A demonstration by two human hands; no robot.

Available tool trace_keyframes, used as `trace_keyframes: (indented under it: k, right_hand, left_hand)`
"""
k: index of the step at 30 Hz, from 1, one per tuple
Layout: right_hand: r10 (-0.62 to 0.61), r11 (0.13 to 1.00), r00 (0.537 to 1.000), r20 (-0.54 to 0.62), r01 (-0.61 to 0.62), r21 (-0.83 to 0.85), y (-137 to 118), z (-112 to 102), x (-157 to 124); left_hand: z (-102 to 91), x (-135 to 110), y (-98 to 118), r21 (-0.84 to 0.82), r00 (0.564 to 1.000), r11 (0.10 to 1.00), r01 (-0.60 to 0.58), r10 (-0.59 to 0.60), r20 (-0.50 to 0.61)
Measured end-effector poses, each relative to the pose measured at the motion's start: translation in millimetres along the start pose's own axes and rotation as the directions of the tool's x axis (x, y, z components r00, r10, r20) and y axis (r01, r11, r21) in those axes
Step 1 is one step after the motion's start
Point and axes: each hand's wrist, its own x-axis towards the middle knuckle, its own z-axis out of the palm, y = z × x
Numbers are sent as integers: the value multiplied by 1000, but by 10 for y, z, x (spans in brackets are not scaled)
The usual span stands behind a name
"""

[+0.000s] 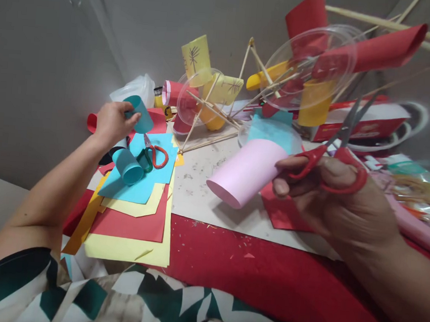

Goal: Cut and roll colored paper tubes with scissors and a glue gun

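Observation:
Between the thumb and fingers of my left hand (114, 123) is a blue paper tube (144, 119), held above the stacked papers. My right hand (341, 193) has its fingers in the red handles of a pair of scissors (346, 129), whose blades point up and stand apart. A pink paper tube (246, 171) touches the fingertips of that hand and appears pinched by them. Below my left hand, a second blue paper tube (128, 166) lies on blue paper (154, 176), beside scissors with red and green handles (159, 157).
Yellow paper (129, 248) and red paper (135, 224) lie stacked at the left. Stick frames with clear plastic discs and paper tubes (196, 60) stand behind; a larger one with red tubes (380, 50) rises at right. A red and white box (359, 123) sits behind the scissors.

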Motion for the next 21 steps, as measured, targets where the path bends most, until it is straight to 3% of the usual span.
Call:
trace_keyframes:
  k: [3, 8, 11, 13, 15, 16, 18, 21]
  right_hand:
    - [29, 1000, 1000, -4, -29, -2, 9, -4, -2]
    - [50, 999, 999, 16, -50, -13, 24, -25, 3]
    - [51, 999, 999, 15, -50, -18, 43, -50, 6]
    - [44, 999, 999, 22, -44, -10, 58, -63, 6]
    - [41, 999, 998, 53, -41, 7, 69, -71, 8]
    - [44, 999, 996, 73, -45, 18, 72, -73, 11]
    - [46, 998, 994, 96, -50, 38, 76, -74, 26]
    - [26, 998, 999, 41, -28, 50, 75, -67, 66]
  left_hand:
    - [58, 182, -235, -4, 994, 995, 104, -104, -15]
    - [196, 218, -367, 112, 967, 970, 217, -229, 110]
    - [261, 219, -466, 4, 974, 983, 184, -183, 132]
    - [277, 210, -487, -141, 994, 984, 105, -98, 54]
    - [266, 157, -391, -199, 999, 980, 29, -33, -15]
    - [250, 101, -287, -217, 997, 973, -77, 70, -38]
    - [198, -79, 21, -314, 979, 930, -190, 157, -126]
    - [118, -477, 590, -528, 949, 826, -199, 297, 108]
